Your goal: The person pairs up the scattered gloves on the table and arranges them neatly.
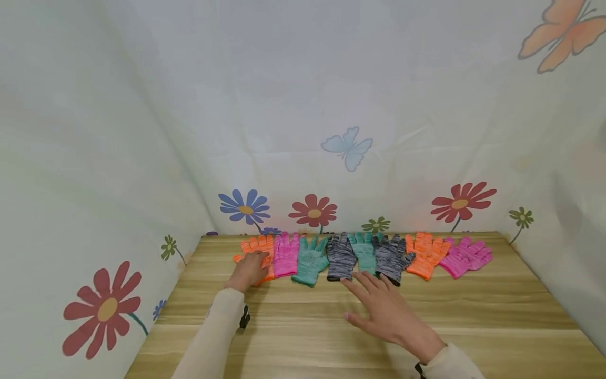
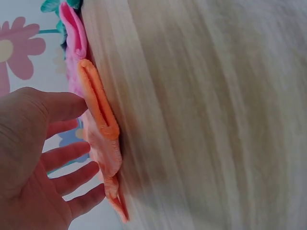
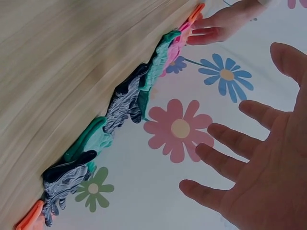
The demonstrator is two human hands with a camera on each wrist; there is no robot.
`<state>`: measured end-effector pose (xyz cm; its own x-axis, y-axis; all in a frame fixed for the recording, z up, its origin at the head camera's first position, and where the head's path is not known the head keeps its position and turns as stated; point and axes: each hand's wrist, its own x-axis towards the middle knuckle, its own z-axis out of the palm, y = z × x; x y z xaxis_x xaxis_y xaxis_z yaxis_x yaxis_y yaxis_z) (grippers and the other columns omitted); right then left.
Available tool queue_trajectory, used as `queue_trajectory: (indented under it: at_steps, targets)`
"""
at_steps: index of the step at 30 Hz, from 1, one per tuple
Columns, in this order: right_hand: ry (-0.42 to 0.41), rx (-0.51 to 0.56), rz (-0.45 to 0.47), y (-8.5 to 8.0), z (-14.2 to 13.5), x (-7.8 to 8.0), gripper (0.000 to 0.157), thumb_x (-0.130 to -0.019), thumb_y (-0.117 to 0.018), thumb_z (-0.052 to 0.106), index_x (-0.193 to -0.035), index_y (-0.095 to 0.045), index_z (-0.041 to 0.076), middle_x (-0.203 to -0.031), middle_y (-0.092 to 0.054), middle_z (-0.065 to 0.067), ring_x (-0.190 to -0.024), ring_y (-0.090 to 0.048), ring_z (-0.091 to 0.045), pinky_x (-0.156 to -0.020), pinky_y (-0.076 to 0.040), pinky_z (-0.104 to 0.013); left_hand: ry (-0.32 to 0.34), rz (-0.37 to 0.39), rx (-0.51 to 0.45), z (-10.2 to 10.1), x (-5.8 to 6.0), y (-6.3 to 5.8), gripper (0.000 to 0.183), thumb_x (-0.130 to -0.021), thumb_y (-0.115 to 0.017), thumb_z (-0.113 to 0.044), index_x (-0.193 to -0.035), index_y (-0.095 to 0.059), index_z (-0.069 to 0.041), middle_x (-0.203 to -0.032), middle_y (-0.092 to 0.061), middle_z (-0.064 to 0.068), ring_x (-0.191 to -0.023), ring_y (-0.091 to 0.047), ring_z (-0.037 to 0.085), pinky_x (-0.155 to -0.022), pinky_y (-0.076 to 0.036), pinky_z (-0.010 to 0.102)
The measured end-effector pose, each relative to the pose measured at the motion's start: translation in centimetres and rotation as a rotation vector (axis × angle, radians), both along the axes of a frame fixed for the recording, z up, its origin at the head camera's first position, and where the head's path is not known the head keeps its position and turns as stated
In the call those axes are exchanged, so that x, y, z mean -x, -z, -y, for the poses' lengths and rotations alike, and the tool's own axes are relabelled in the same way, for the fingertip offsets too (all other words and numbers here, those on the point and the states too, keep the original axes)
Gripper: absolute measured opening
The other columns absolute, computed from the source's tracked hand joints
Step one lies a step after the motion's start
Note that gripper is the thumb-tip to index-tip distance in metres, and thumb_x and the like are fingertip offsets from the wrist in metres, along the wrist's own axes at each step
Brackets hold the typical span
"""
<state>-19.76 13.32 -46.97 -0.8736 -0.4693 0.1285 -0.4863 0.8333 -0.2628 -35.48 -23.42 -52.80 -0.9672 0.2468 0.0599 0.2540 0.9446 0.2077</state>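
Observation:
My left hand (image 1: 249, 271) is over the left orange glove (image 1: 263, 244), its thumb and fingers apart and its fingertips right at the knit. In the left wrist view, the thumb meets the folded orange cuff (image 2: 100, 100). Beside that glove lie a pink glove (image 1: 286, 255) and a green glove (image 1: 311, 260). My right hand (image 1: 385, 310) hovers with fingers spread and holds nothing; it is nearest the cuffs of a grey-black glove (image 1: 341, 256) and a darker grey one (image 1: 393, 258). Another green glove (image 1: 363, 248) shows between those two.
The row of gloves runs along the far edge of the wooden table (image 1: 293, 337), against a pale curtain (image 1: 284, 105) printed with flowers and butterflies. On the right end lie another orange glove (image 1: 426, 253) and another pink glove (image 1: 466, 257), slightly overlapping.

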Motion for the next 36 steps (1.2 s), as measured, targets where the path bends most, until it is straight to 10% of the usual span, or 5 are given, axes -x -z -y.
queue_trajectory:
  at_steps: [22, 36]
  targets:
    - [-0.073, 0.055, 0.004, -0.6, 1.5, 0.1, 0.069, -0.093, -0.044, 0.069, -0.152, -0.035, 0.034, -0.155, -0.04, -0.005, -0.146, -0.033, -0.035, -0.113, -0.023, -0.068, -0.057, 0.04, 0.004, 0.3, 0.5, 0.3, 0.028, -0.092, -0.061, -0.014, -0.119, -0.066, -0.012, -0.117, -0.059, 0.014, -0.108, -0.057, 0.039, -0.082, -0.054, 0.053]
    - [-0.041, 0.006, -0.027, -1.0, 1.5, 0.2, 0.07, -0.093, -0.047, 0.067, -0.152, -0.037, 0.031, -0.156, -0.04, -0.005, -0.145, -0.034, -0.032, -0.112, -0.026, -0.067, -0.069, -0.148, -0.066, 0.1, -0.2, -0.6, 0.024, -0.088, -0.065, -0.003, -0.111, -0.066, -0.009, -0.106, -0.062, 0.011, -0.096, -0.063, 0.03, -0.073, -0.056, 0.048]
